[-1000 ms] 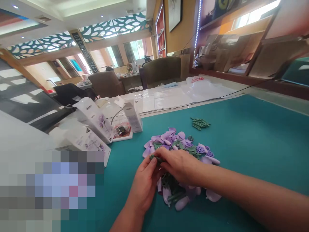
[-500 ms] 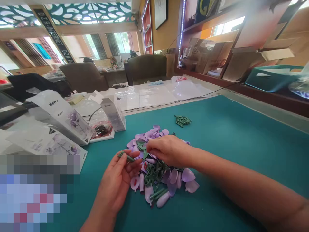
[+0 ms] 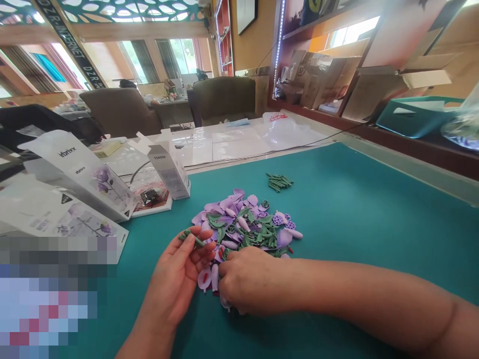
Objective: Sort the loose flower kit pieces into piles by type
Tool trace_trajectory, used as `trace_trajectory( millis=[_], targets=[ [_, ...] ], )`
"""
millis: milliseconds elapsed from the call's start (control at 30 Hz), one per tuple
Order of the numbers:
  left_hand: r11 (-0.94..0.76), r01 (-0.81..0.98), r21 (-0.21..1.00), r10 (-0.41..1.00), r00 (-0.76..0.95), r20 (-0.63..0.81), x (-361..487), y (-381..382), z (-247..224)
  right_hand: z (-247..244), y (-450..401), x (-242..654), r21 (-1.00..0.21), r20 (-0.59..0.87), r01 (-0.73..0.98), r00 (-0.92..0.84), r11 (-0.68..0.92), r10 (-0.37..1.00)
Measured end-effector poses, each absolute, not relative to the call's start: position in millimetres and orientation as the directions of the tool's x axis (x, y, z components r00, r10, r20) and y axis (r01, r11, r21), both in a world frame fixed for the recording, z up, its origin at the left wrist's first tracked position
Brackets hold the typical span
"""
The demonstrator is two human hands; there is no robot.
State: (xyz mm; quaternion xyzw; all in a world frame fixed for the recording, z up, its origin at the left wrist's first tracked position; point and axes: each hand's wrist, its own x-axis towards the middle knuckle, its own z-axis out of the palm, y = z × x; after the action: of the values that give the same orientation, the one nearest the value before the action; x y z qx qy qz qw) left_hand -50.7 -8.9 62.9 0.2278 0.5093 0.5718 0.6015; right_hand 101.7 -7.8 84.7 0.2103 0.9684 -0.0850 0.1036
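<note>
My left hand (image 3: 178, 271), palm turned up, holds a few short green plastic stems (image 3: 192, 238) between thumb and fingers at the left side of a mixed pile. The pile has purple petal pieces (image 3: 224, 202) and green leaf pieces (image 3: 264, 233), with a few purple lattice-like parts (image 3: 286, 220) at its right. My right hand (image 3: 254, 280) reaches down into the near part of the pile, fingers curled inward. Its fingertips are hidden, so what they touch or hold does not show. Beside the left fingers lies a pale purple piece with a red mark (image 3: 204, 279).
Farther back on the green mat (image 3: 337, 199) is a small heap of green stems (image 3: 279, 182). Opened white boxes with flower pictures (image 3: 116, 187) and an upright box (image 3: 170, 169) stand at the left. A teal basket (image 3: 415, 119) rests at the right.
My right hand has moved from the upper part of the pile toward me, uncovering leaves and lattice-like parts. My left hand still holds the stems. The view has shifted slightly.
</note>
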Motion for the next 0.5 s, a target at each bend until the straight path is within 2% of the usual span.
trace_trajectory(
  millis=[133, 400, 500],
  targets=[
    [0.247, -0.452, 0.857, 0.921, -0.165, -0.353, -50, -9, 63, 81, -8, 97, -0.113, -0.267, 0.467, -0.864, 0.877, 0.426],
    [0.266, -0.436, 0.860, 0.911, -0.179, -0.372, -48, -8, 63, 72, -8, 93, -0.062, -0.206, 0.486, -0.861, 0.872, 0.466],
    [0.273, -0.436, 0.858, 0.904, -0.188, -0.384, -49, -8, 62, 71, -1, 95, -0.099, -0.168, 0.536, -0.839, 0.838, 0.517]
  ],
)
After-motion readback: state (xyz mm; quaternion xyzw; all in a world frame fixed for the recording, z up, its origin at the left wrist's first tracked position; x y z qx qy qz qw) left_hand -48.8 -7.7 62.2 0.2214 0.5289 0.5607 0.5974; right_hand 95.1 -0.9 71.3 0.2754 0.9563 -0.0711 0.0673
